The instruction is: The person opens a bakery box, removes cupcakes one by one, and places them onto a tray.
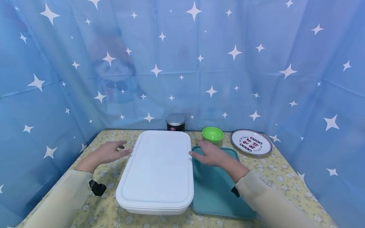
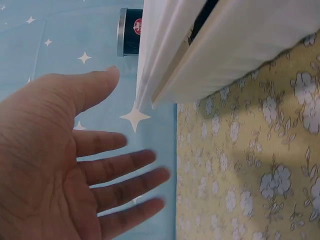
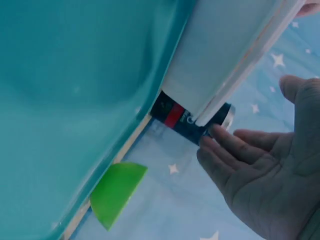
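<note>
A large white lidded box stands in the middle of the flowered table. My left hand hovers open at its left side, fingers spread, just off the lid's edge. My right hand is open at the box's right side, above a teal tray, fingertips close to or touching the lid rim. In the right wrist view the straight fingers lie near the white box and the teal tray. Neither hand holds anything.
A dark can with a silver lid stands behind the box. A green bowl and a printed round plate sit at the back right. Blue star-patterned curtains close in three sides.
</note>
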A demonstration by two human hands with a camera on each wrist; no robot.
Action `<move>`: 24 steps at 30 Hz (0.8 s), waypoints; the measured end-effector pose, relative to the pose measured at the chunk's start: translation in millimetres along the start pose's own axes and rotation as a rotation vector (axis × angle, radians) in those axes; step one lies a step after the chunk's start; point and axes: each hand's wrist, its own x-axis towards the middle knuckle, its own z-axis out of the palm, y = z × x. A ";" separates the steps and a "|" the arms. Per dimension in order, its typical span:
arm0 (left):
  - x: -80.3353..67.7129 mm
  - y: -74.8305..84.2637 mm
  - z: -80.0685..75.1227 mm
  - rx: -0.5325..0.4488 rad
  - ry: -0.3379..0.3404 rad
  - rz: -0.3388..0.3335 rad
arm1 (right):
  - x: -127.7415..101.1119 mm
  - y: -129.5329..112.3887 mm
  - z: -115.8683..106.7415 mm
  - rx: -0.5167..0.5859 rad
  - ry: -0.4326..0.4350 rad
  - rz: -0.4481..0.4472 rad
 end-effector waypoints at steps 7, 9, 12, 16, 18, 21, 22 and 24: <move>5.6 4.5 4.9 -0.211 -0.095 0.010 | 2.1 -6.5 7.0 0.070 -0.095 -0.046; 6.5 6.1 6.2 -0.244 -0.105 0.015 | 2.2 -6.7 8.7 0.075 -0.119 -0.047; 7.6 7.9 7.9 -0.285 -0.108 0.012 | 1.4 -6.9 9.1 0.096 -0.143 -0.030; 8.8 7.3 10.9 -0.328 -0.109 0.003 | 1.2 -7.5 9.1 0.131 -0.158 -0.009; 9.0 6.7 12.2 -0.352 -0.109 -0.003 | 1.6 -8.2 9.1 0.146 -0.163 -0.001; 7.8 6.7 12.8 -0.389 -0.110 -0.023 | 2.1 -9.6 9.5 0.160 -0.161 0.008; 7.4 6.9 12.9 -0.403 -0.114 -0.031 | 2.1 -10.0 9.7 0.159 -0.160 0.013; 6.5 7.9 12.7 -0.425 -0.125 -0.050 | 2.0 -10.9 10.1 0.160 -0.158 0.022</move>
